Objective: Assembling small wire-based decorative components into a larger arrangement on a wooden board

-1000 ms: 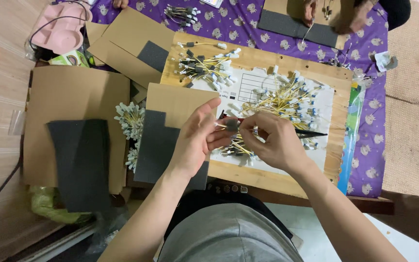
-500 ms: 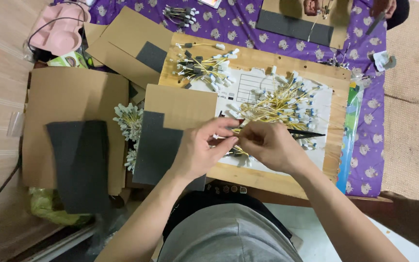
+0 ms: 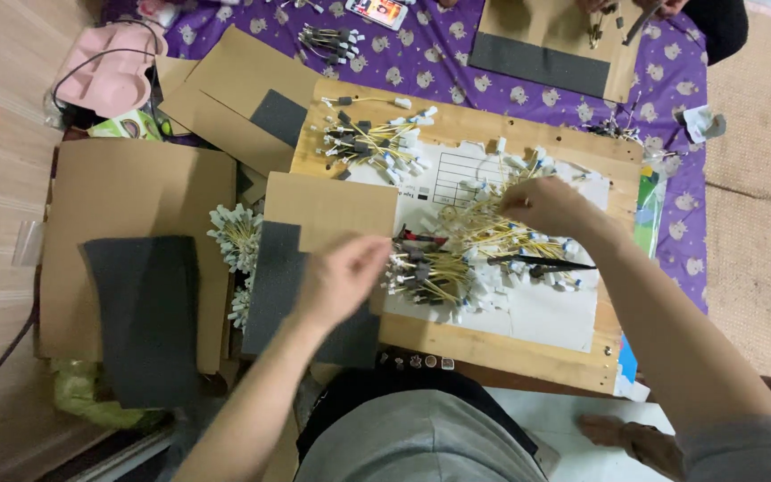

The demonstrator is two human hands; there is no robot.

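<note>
Wire bundle [image 3: 430,272] is seen lying crosswise between the hands — left hand [image 3: 343,278] curled at its near end, hold unclear; right hand [image 3: 551,203] pinching in the loose wires [image 3: 501,234] beyond — grasp hidden.

Purple patterned cloth [image 3: 457,62] over pale wooden floor [image 3: 2,116].

Wooden boards: one [image 3: 493,344] lay under the work.
Dark foam pads: four, the largest [image 3: 145,312] at nine o'clock.
Heaps of yellow wires: two on the board, at eleven [image 3: 372,143] and centre [image 3: 475,250].
Pink trays: one [image 3: 104,71].
</note>
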